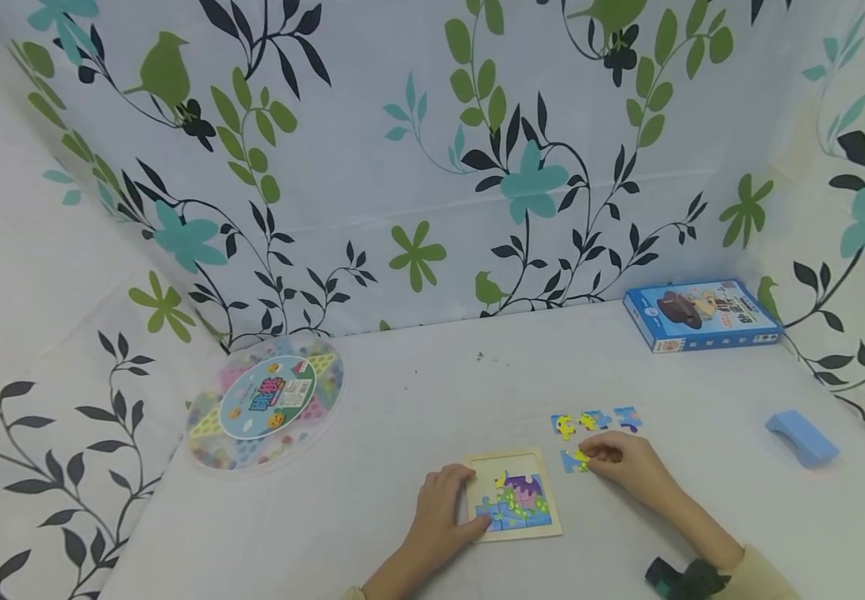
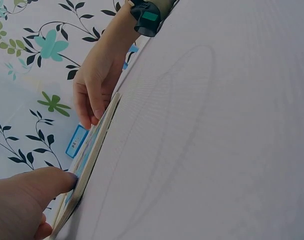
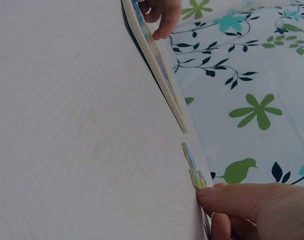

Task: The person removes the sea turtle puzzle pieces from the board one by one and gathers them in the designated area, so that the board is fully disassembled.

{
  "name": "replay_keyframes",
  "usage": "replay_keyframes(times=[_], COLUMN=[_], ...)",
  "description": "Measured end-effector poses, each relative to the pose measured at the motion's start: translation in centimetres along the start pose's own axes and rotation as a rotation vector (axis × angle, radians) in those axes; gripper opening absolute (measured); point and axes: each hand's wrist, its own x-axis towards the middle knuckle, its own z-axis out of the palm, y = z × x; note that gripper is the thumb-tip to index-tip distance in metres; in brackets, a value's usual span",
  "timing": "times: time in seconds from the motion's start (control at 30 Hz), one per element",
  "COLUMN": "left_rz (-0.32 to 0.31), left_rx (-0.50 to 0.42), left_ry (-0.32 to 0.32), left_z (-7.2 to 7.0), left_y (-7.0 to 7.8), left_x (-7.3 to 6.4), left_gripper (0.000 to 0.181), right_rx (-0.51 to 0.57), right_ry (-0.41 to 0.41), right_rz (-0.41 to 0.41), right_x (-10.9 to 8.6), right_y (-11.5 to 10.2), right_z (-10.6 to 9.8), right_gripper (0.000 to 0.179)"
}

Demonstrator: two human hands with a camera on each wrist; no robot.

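A square wooden puzzle tray (image 1: 503, 461) lies on the table, its lower part filled with joined blue, purple and pink pieces. My left hand (image 1: 442, 510) holds the tray at its left side, fingers along the edge and thumb over the lower left corner. To the right of the tray, my right hand (image 1: 631, 468) pinches a blue and yellow puzzle piece (image 1: 572, 461) between thumb and fingers; the fingertips cover part of it. Behind that hand lie loose puzzle pieces (image 1: 563, 426) in a row. In the right wrist view, my right thumb (image 3: 226, 197) overlaps the piece's edge.
A round clear case of colourful beads with a printed label (image 1: 267, 397) lies at the left. A blue box (image 1: 702, 315) is at the back right, and a light blue arched block (image 1: 802, 437) stands near the right edge. Patterned cloth (image 1: 417, 167) hangs behind the table.
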Motion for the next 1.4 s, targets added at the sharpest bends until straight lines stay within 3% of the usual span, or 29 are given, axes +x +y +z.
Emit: replay_keyframes(times=[0.53,0.77,0.9,1.1,1.4], left_rz=[0.013,0.008,0.008,0.0,-0.009], left_rx=[0.004,0.005,0.001,0.002,-0.035], left_ry=[0.011,0.007,0.007,0.0,-0.013], left_z=[0.1,0.1,0.0,-0.3,-0.1], left_y=[-0.2,-0.2,-0.2,0.0,-0.1], left_x=[-0.1,-0.1,-0.1,0.0,-0.1], left_gripper=[0.053,0.052,0.053,0.053,0.055], right_rx=[-0.004,-0.025,0.028,0.085,0.101], right_ry=[0.023,0.102,0.112,0.067,-0.072], right_rz=[-0.002,-0.017,-0.025,-0.109,-0.247], right_x=[0.0,0.0,0.0,0.2,1.1], right_y=[-0.3,-0.5,-1.1,-2.8,-4.8], right_z=[0.1,0.1,0.0,0.7,3.3], right_gripper=[0.014,0.016,0.016,0.017,0.018])
